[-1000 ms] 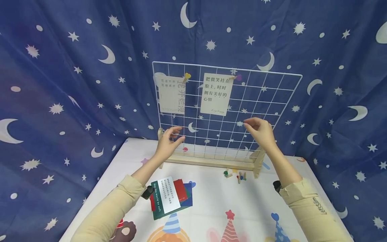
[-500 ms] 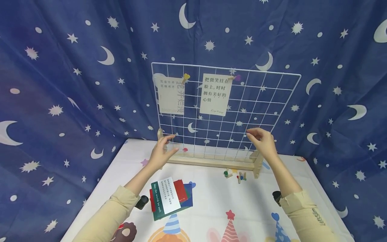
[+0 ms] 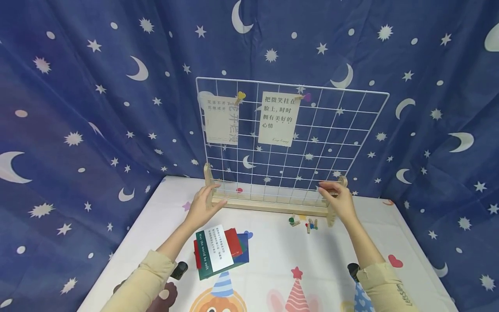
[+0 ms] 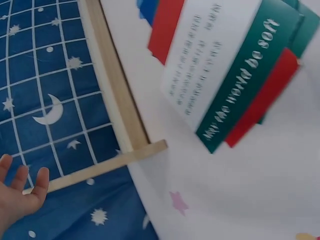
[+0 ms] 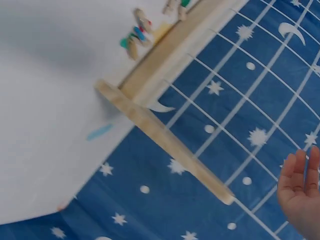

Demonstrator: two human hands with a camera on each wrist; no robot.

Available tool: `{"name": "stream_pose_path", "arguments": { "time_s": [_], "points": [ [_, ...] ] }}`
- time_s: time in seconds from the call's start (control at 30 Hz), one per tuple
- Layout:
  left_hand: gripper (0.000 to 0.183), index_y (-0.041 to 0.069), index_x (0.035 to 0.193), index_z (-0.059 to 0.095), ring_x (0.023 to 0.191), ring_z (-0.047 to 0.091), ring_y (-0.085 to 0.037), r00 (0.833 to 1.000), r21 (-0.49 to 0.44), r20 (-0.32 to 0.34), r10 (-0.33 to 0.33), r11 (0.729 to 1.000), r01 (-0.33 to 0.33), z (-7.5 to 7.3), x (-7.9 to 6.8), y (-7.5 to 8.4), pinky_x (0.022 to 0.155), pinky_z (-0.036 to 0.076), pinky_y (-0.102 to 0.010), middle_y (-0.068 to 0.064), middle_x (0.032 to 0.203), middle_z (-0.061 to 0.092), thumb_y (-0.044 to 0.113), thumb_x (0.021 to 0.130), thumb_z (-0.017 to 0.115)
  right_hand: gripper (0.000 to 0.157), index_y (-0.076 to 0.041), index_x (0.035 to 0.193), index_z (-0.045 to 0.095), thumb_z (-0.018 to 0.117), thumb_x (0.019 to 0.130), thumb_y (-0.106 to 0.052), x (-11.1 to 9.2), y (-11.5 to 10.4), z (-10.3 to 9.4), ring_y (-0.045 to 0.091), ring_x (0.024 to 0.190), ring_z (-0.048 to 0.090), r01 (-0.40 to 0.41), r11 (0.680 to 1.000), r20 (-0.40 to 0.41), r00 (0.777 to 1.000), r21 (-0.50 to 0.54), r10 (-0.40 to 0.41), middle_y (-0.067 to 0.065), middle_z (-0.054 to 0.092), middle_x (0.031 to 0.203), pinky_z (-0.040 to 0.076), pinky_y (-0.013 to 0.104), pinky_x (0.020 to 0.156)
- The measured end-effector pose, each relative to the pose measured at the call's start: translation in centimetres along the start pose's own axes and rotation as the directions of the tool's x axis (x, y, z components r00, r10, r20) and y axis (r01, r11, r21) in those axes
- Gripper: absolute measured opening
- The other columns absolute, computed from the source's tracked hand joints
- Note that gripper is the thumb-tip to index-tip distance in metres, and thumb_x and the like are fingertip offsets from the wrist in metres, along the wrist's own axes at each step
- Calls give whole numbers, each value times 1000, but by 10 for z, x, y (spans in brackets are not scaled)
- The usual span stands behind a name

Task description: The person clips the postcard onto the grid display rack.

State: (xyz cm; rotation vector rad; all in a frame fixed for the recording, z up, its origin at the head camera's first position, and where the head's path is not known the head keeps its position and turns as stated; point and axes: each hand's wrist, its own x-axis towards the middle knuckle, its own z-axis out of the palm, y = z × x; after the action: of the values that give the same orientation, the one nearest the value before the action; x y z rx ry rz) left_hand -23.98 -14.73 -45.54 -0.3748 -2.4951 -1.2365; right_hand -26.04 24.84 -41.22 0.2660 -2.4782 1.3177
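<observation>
My left hand point(image 3: 202, 208) is near the left foot of a white wire grid panel point(image 3: 351, 89), thumb and fingers apart and holding nothing. My right hand point(image 3: 338, 200), also holding nothing, overlaps the right end of the grid's wooden base point(image 3: 273, 206); its fingers look extended in the right wrist view. On the grid hang two printed cards. The left card point(image 3: 218, 123) has a yellow heart clothespin point(image 3: 241, 95) at its upper right corner, and the right card point(image 3: 277, 123) has a purple heart clothespin point(image 3: 306, 97) at the same corner.
A fanned stack of cards point(image 3: 219, 249), green, red, blue and white, lies front left on the white patterned tablecloth point(image 3: 269, 251). Several small clothespins point(image 3: 312, 225) lie before the base at right. A blue curtain point(image 3: 128, 108) with moons and stars hangs behind.
Both hands have come down along the grid's sides toward the wooden base, the left one also shifting left. The two hanging cards and the stack stay where they were.
</observation>
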Motion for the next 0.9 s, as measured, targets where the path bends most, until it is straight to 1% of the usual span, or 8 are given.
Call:
{"name": "stream_pose_path", "arguments": {
  "time_s": [0.13,0.23,0.3,0.5,0.57,0.67,0.73,0.9],
  "points": [
    [64,7,135,46,128,37,-46,998,15,67,-22,1000,21,-1,-9,-12,100,31,-70,-23,137,45,40,84,66,27,7,109,63,63,90,-12,-8,10,4,-16,78,50,6,1000,19,1000,7,-6,26,65,103,44,3,71],
    [62,6,136,45,130,37,-44,995,30,99,-21,999,18,-2,-16,-20,102,31,-68,-21,139,45,32,84,67,24,7,108,63,62,90,-9,-13,17,7,-15,78,50,22,1000,12,1000,13,-22,26,65,101,44,3,70],
    [62,6,137,45,131,37,-43,993,38,111,-28,999,24,-3,-20,-25,102,32,-67,-21,140,44,31,84,68,23,8,108,63,61,90,-6,-17,22,9,-16,78,50,30,999,8,1000,17,-31,26,65,101,44,4,69],
    [72,5,136,45,129,39,-43,992,51,108,-63,997,58,-3,-35,-34,102,34,-66,-23,138,44,36,78,74,21,9,107,63,61,90,-3,-30,40,15,-14,78,50,3,1000,10,1000,26,-4,26,65,103,46,6,68],
    [73,3,134,47,125,42,-43,994,79,96,-58,996,50,-2,-40,-36,98,37,-66,-24,134,46,37,76,76,21,8,107,63,61,90,-4,-34,46,16,-13,78,50,-10,1000,14,1000,22,9,26,65,104,46,7,68],
    [73,4,133,48,121,42,-45,992,100,97,-78,993,69,-1,-46,-41,95,39,-67,-24,132,47,36,74,77,22,8,108,63,61,90,-4,-40,52,19,-10,79,52,-18,1000,27,999,15,17,27,64,106,48,9,68],
    [73,4,134,47,121,42,-45,988,116,114,-100,989,87,0,-49,-44,94,39,-67,-24,133,47,33,74,78,22,8,108,63,61,90,-3,-43,55,20,-8,80,53,-19,1000,36,999,17,18,27,64,108,48,11,68],
    [75,8,138,44,126,40,-43,964,174,190,-188,972,155,3,-56,-54,99,39,-63,-21,138,45,30,75,78,20,7,107,64,62,88,-1,-53,63,24,-9,80,53,-11,1000,40,999,10,11,26,62,106,49,12,68]
  ]
}}
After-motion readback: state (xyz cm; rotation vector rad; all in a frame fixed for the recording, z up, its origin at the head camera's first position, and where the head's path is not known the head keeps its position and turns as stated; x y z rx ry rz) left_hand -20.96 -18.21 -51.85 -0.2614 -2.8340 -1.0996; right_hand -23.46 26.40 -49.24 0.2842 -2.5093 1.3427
